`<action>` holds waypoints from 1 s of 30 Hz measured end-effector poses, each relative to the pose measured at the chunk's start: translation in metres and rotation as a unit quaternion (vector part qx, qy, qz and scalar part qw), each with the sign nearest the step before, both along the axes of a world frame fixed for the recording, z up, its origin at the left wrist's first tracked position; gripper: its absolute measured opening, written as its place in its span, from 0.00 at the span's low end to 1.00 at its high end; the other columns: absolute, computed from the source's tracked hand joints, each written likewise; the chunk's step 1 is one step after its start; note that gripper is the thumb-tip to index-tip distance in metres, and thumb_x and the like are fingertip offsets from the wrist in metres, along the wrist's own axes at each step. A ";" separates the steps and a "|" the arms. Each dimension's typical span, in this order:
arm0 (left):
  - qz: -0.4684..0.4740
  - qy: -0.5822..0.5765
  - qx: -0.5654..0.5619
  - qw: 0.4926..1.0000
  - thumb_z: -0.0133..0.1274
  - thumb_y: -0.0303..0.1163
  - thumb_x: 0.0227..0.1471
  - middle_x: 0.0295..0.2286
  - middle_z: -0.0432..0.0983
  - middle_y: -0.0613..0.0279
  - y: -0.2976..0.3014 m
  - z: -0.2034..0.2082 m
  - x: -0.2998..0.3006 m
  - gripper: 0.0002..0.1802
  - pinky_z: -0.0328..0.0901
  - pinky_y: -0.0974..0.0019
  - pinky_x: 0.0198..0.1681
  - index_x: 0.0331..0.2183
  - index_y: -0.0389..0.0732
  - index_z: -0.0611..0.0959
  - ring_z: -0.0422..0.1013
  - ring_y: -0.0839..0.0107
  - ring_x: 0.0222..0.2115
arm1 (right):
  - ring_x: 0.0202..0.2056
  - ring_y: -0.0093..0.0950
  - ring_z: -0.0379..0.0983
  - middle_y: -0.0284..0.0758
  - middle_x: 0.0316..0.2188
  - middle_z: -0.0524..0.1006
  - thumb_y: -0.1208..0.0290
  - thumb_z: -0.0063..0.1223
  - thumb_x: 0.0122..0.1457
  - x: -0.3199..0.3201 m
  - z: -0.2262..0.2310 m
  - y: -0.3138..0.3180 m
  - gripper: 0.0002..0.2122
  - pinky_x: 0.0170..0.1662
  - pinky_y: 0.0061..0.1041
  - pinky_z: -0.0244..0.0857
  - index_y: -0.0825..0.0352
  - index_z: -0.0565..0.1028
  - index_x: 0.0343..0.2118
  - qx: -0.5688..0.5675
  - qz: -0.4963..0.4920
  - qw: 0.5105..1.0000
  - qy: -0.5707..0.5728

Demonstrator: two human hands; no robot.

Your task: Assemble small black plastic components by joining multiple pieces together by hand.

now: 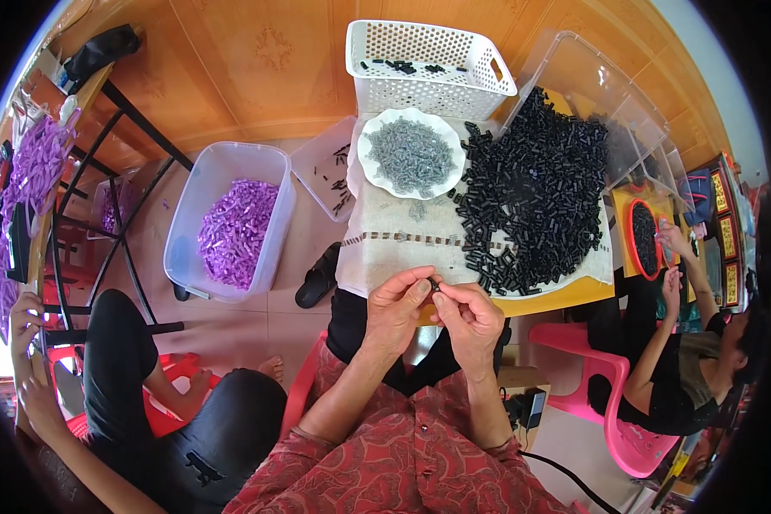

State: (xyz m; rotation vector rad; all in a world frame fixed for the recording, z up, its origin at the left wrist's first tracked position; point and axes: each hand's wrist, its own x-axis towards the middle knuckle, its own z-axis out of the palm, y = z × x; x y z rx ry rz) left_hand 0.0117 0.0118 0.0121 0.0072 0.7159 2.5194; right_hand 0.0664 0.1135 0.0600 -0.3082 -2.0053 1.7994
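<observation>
My left hand point(394, 310) and my right hand point(473, 319) meet at the near edge of the cloth-covered table, fingertips pinched together. Between them is a small dark piece point(434, 285), mostly hidden by the fingers; both hands grip it. Just beyond, to the right, a big heap of short black tube-like pieces point(540, 188) spreads over the pale cloth point(403, 267). Farther off stands a white scalloped plate point(371, 174), heaped with small clear greyish pieces point(413, 154). A few clear pieces lie loose on the cloth below the plate.
Behind the plate is a white perforated basket point(428, 94) holding some black pieces. A clear bin point(612, 77) tips toward the black heap. On the floor at left, a plastic tub point(274, 248) contains purple pieces point(238, 231). People sit on both sides; the right one works by a red-rimmed tray point(631, 231).
</observation>
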 end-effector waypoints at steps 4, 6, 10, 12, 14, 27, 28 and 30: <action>0.004 0.001 -0.019 1.000 0.50 0.22 0.55 0.37 0.76 0.57 0.000 0.003 0.001 0.12 0.70 0.70 0.39 0.42 0.34 0.79 0.73 0.72 0.35 | 0.22 0.17 0.73 0.35 0.30 0.75 0.85 0.55 0.52 -0.001 -0.002 -0.004 0.06 0.24 0.11 0.67 0.74 0.76 0.34 0.021 -0.028 0.999 0.013; -0.006 -0.019 -0.020 1.000 0.50 0.22 0.55 0.37 0.76 0.58 -0.001 0.005 0.001 0.11 0.70 0.71 0.39 0.42 0.35 0.79 0.72 0.73 0.35 | 0.22 0.17 0.73 0.36 0.30 0.75 0.86 0.55 0.52 -0.002 -0.004 -0.005 0.05 0.23 0.12 0.67 0.74 0.76 0.33 0.081 -0.035 0.996 0.030; 0.003 0.004 -0.052 0.999 0.49 0.22 0.55 0.36 0.76 0.58 0.000 0.002 0.002 0.11 0.70 0.71 0.39 0.42 0.35 0.79 0.72 0.74 0.35 | 0.22 0.18 0.73 0.37 0.30 0.75 0.87 0.54 0.52 0.000 -0.011 -0.003 0.05 0.23 0.13 0.68 0.75 0.75 0.33 0.164 -0.044 0.985 0.039; 0.008 0.022 -0.051 0.998 0.50 0.22 0.55 0.35 0.77 0.59 0.000 0.003 0.003 0.12 0.70 0.71 0.38 0.42 0.36 0.79 0.72 0.74 0.35 | 0.22 0.18 0.73 0.37 0.30 0.75 0.87 0.54 0.52 0.000 -0.008 -0.005 0.05 0.23 0.14 0.69 0.75 0.75 0.33 0.128 -0.047 0.990 0.033; 0.007 -0.018 -0.036 0.999 0.50 0.23 0.55 0.35 0.77 0.59 0.003 0.009 0.003 0.11 0.69 0.72 0.36 0.42 0.37 0.79 0.72 0.74 0.34 | 0.22 0.18 0.73 0.37 0.30 0.75 0.87 0.54 0.52 0.000 -0.008 -0.005 0.05 0.23 0.14 0.69 0.75 0.75 0.33 0.133 -0.046 0.989 0.038; -0.035 -0.131 0.052 0.989 0.49 0.31 0.57 0.35 0.76 0.64 0.003 0.006 0.006 0.11 0.61 0.79 0.25 0.43 0.42 0.78 0.67 0.81 0.27 | 0.23 0.15 0.72 0.35 0.29 0.76 0.85 0.58 0.50 0.000 -0.007 -0.022 0.06 0.22 0.12 0.64 0.73 0.75 0.32 0.037 -0.081 0.995 0.047; -0.034 -0.131 0.052 0.989 0.49 0.31 0.57 0.35 0.76 0.64 0.003 0.007 0.006 0.11 0.61 0.79 0.25 0.43 0.42 0.78 0.67 0.81 0.27 | 0.23 0.15 0.72 0.35 0.29 0.76 0.85 0.58 0.50 0.001 -0.011 -0.021 0.06 0.22 0.12 0.64 0.73 0.75 0.32 0.037 -0.081 0.995 0.047; -0.033 -0.147 0.056 0.987 0.49 0.31 0.57 0.35 0.76 0.64 0.001 0.011 0.006 0.11 0.61 0.79 0.26 0.43 0.42 0.78 0.69 0.81 0.28 | 0.23 0.12 0.68 0.34 0.28 0.76 0.84 0.59 0.50 0.005 -0.020 -0.020 0.06 0.23 0.10 0.61 0.72 0.75 0.32 0.047 -0.095 0.994 0.029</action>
